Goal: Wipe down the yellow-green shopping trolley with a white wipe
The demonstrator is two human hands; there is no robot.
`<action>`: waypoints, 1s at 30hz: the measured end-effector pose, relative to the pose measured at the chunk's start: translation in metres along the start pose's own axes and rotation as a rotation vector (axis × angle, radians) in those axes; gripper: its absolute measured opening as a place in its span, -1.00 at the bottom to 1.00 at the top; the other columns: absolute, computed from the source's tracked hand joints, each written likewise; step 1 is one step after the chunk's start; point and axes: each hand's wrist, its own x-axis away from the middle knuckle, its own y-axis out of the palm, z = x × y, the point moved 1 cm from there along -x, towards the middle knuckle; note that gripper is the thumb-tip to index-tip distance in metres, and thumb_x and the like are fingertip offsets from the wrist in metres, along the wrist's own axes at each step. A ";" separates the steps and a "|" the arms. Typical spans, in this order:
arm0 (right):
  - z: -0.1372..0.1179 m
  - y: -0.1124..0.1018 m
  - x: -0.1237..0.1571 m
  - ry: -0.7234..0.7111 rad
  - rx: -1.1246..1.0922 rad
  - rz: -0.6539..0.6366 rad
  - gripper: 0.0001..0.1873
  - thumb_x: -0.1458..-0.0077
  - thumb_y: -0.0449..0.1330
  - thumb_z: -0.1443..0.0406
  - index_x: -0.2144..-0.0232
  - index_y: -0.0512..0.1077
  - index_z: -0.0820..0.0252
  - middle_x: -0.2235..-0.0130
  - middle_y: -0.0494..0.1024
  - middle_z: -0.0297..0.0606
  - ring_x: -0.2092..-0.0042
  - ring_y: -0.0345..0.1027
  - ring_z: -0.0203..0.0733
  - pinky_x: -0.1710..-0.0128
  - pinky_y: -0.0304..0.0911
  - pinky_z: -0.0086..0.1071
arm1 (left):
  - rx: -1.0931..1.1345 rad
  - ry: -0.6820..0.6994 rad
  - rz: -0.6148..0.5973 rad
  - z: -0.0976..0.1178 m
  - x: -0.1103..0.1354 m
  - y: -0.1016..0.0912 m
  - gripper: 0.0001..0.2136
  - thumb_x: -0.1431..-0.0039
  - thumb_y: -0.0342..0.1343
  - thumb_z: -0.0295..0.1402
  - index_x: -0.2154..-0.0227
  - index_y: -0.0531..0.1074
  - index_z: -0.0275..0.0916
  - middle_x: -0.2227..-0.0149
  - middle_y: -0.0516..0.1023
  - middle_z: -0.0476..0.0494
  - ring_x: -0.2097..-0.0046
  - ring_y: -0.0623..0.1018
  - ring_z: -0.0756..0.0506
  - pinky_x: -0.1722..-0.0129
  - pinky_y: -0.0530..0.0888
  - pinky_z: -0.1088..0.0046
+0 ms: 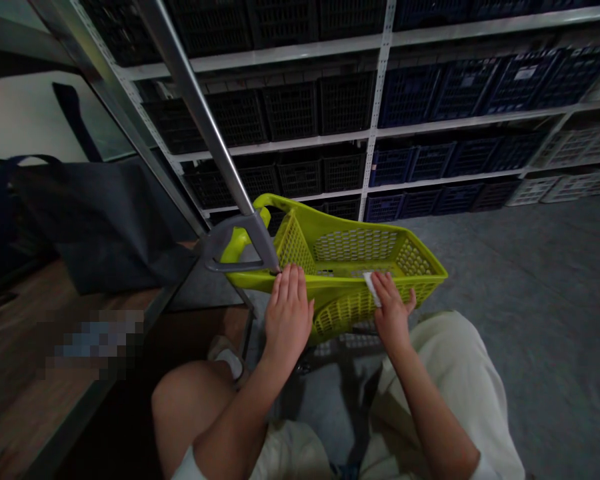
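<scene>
A lime-green plastic shopping cart with perforated sides stands side-on in front of my knees. My left hand lies on the near rim close to the handle end, fingers stretched out and side by side, with nothing visible in it. Farther right along that rim, my right hand presses a small white wipe against the cart's side with its fingers. Whether the wipe is paper or cloth I cannot tell. By the cart's green handle is a grey loop-shaped piece, partly hiding it.
A shiny metal pole slants down to the grey loop. Behind the cart, white metal shelving holds black, blue and pale crates. At left, a dark bag stands on a wooden table. Grey floor extends right.
</scene>
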 end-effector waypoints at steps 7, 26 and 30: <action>-0.111 0.013 -0.013 -0.241 -0.225 -0.161 -0.27 0.04 -0.10 0.57 -0.21 0.30 0.37 -0.24 0.38 -0.03 -0.33 0.11 -0.17 -0.37 -0.15 -0.13 | -0.023 0.014 0.029 -0.002 0.000 0.006 -0.46 -0.25 -0.05 -0.44 -0.27 0.15 -0.57 -0.32 0.24 -0.46 -0.37 0.19 -0.31 -0.36 0.16 0.08; -0.075 0.010 -0.005 -0.066 -0.086 -0.025 -0.30 0.03 -0.10 0.56 -0.18 0.33 0.23 -0.23 0.41 -0.08 -0.29 0.19 -0.12 -0.35 -0.40 0.08 | -0.057 0.006 0.007 -0.001 0.001 0.007 -0.41 -0.28 -0.01 -0.38 -0.29 0.10 -0.61 -0.33 0.21 -0.49 -0.37 0.18 -0.33 -0.38 0.13 0.09; -0.129 0.010 -0.009 -0.285 -0.225 -0.156 -0.30 0.00 -0.11 0.56 -0.20 0.30 0.24 -0.24 0.40 -0.12 -0.31 0.14 -0.19 -0.38 -0.41 -0.06 | -0.083 0.018 0.018 -0.002 0.001 0.008 -0.46 -0.26 -0.07 -0.47 -0.27 0.14 -0.61 -0.32 0.24 -0.48 -0.37 0.19 -0.33 -0.36 0.16 0.09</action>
